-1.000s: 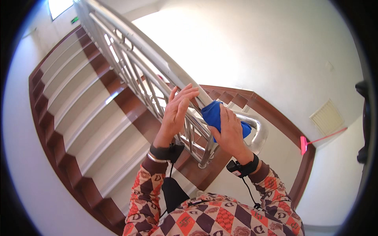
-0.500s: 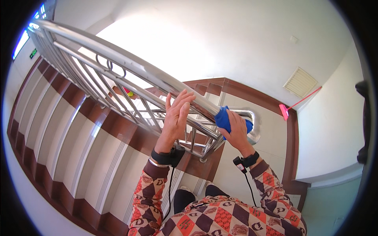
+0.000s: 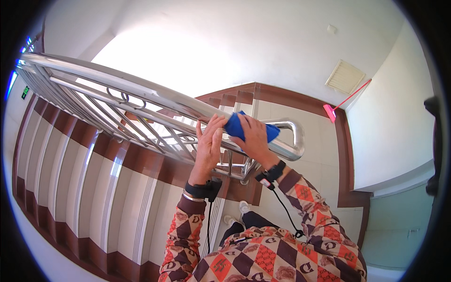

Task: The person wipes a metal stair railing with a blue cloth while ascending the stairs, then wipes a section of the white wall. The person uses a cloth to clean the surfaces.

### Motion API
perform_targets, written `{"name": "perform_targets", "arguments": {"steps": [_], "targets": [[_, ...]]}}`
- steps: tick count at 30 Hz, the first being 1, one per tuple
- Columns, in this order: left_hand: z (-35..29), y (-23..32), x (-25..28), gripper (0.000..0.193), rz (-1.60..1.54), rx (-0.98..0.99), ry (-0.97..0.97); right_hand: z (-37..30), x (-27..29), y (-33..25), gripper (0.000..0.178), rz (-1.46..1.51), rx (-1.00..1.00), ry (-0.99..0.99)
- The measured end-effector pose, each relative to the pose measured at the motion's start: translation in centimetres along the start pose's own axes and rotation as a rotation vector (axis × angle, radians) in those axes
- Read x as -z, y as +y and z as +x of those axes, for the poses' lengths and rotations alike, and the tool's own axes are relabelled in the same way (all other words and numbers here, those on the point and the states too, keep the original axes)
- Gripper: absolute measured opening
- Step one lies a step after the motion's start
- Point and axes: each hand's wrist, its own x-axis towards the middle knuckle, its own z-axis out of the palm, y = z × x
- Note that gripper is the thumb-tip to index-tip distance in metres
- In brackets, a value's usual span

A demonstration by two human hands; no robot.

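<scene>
A thick polished metal handrail (image 3: pixel 159 93) runs from the far left down to a rounded, looped end on the right. My right hand (image 3: pixel 256 141) is closed over a blue cloth (image 3: pixel 232 126), pressing it around the rail near that end. Just to the left of the cloth, my left hand (image 3: pixel 209 148) lies against the rail with its fingers stretched out and holds nothing. Its fingertips come close to the cloth's edge. The palm side of my right hand is hidden.
Thinner metal bars and rings (image 3: pixel 126 96) fill the railing below. Stairs (image 3: pixel 122 207) with brown edging descend on the left. A pink long-handled tool (image 3: pixel 330 113) leans by the right wall near a vent (image 3: pixel 345 76). A pale green door (image 3: pixel 399 230) stands at lower right.
My right hand has slid the blue cloth leftward along the rail, closer to my left hand. More of the rail's rounded end now shows. The view has shifted a little.
</scene>
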Motion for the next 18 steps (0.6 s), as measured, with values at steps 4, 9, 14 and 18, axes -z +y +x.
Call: {"name": "perform_targets", "arguments": {"steps": [4, 9, 14, 18], "targets": [[-0.1, 0.1, 0.4, 0.047, 0.028, 0.019, -0.006, 0.8, -0.1, -1.3, 0.077, 0.018, 0.024, -0.016], [-0.4, 0.3, 0.6, 0.048, 0.061, 0.012, 0.048, -3.8, 2.0, 1.6, 0.078, 0.002, -0.049, -0.097], [0.0, 0.0, 1.9, 0.044, 0.102, -0.018, 0.127, -5.6, 1.7, 2.4, 0.077, 0.0, -0.063, -0.069], [0.3, -0.2, 3.3, 0.044, 0.124, -0.022, 0.188, -1.5, 0.3, -1.5, 0.077, 0.079, 0.016, -0.045]]}}
